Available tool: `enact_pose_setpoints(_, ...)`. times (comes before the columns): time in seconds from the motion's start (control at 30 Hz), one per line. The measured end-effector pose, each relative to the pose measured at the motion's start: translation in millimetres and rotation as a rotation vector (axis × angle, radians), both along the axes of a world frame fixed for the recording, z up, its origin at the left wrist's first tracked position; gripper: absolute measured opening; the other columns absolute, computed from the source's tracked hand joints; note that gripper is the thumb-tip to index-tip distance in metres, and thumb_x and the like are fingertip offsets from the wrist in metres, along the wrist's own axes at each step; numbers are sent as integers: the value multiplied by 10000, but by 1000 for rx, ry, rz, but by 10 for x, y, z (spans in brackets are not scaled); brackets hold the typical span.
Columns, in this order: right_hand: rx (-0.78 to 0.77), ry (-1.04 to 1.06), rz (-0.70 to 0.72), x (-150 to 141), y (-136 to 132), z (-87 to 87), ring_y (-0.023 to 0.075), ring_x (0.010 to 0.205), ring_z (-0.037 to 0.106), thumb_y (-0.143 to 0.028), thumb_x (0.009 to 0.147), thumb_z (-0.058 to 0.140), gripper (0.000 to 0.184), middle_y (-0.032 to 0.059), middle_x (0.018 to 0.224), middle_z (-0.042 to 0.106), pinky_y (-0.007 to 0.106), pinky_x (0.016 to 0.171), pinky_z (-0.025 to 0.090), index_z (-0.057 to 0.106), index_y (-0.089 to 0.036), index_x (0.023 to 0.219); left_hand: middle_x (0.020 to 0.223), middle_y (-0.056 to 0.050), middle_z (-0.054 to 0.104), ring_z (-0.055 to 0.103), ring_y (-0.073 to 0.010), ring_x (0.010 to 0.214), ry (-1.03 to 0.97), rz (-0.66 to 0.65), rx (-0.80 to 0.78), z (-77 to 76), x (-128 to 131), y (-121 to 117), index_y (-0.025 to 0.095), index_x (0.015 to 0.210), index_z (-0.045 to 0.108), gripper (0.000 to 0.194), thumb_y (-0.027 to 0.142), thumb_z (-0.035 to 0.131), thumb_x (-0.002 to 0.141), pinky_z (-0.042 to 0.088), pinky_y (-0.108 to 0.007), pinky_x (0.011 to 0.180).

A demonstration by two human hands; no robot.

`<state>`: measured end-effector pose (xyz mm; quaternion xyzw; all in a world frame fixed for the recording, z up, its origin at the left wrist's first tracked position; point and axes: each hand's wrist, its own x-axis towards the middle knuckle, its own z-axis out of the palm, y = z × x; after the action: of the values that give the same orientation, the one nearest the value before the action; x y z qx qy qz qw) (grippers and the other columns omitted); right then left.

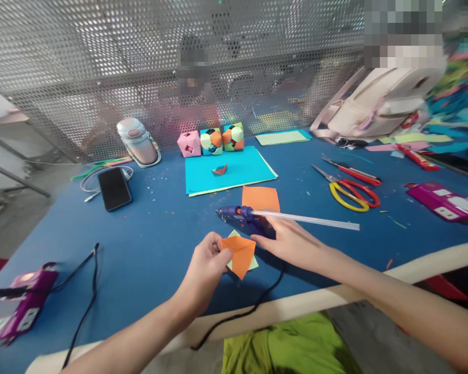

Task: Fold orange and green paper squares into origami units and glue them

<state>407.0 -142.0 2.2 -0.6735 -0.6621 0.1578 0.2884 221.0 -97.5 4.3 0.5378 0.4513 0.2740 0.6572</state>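
My left hand (208,265) is closed, pinching a folded orange paper piece (244,254) between thumb and fingers. Pale green paper (254,263) sticks out from behind the orange. To the right of it, my right hand (290,239) is closed around the handle of a blue glue gun (234,211), its fingers partly hidden. The nozzle points left, and a long clear glue stick (308,218) juts out of the back. Just beyond the gun lies an orange paper square (261,197).
Blue sheets (203,179) carry a small folded paper piece (220,170). Behind stand folded paper balls (211,141) and a bottle (138,143). A phone (115,189) lies left; scissors (349,196), a cutter (359,172) and a purple power strip (444,201) lie right. A black cord (253,309) crosses the front edge.
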Motion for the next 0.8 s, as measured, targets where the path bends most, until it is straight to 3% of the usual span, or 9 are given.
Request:
enact_pose_setpoints(0.17, -98, 172, 55, -63, 230, -55, 230, 919, 626, -282, 837, 532, 293, 68, 1042, 664, 337, 795, 476, 581, -179, 1107, 536, 90, 436, 410, -57, 461, -96, 25, -104, 26, 32, -9, 197, 699, 412, 229, 246, 627, 637, 311, -159, 430)
enact_pose_setpoints(0.37, -71, 253, 22, -105, 297, -146, 220, 864, 629, -305, 845, 509, 287, 49, 947, 678, 312, 756, 473, 607, -167, 1077, 723, 8, 594, 553, -112, 622, -116, -6, -151, 75, 29, 7, 157, 883, 539, 350, 321, 702, 619, 422, -196, 519)
enact_pose_setpoints(0.53, -28, 236, -53, -91, 274, -190, 188, 760, 618, -327, 851, 501, 271, 45, 862, 656, 301, 693, 483, 593, -140, 1025, 706, 9, 577, 518, -96, 605, -104, -35, -109, 92, 7, 19, 141, 935, 602, 315, 258, 648, 645, 399, -191, 546)
enact_pose_setpoints(0.67, 79, 287, -69, -101, 167, -69, 154, 625, 581, -365, 870, 486, 259, 19, 757, 635, 278, 595, 485, 615, -157, 955, 747, -15, 604, 532, -114, 624, -104, -19, -107, 43, 4, 42, 143, 970, 613, 331, 252, 610, 657, 405, -211, 562)
enact_pose_setpoints(0.8, 95, 429, -82, -228, 6, 94, 140, 608, 584, -389, 835, 544, 205, -1, 718, 616, 257, 568, 497, 586, -191, 868, 792, -45, 647, 564, -150, 697, -88, -29, -34, -39, 2, 62, 137, 967, 632, 308, 215, 578, 674, 431, -237, 609)
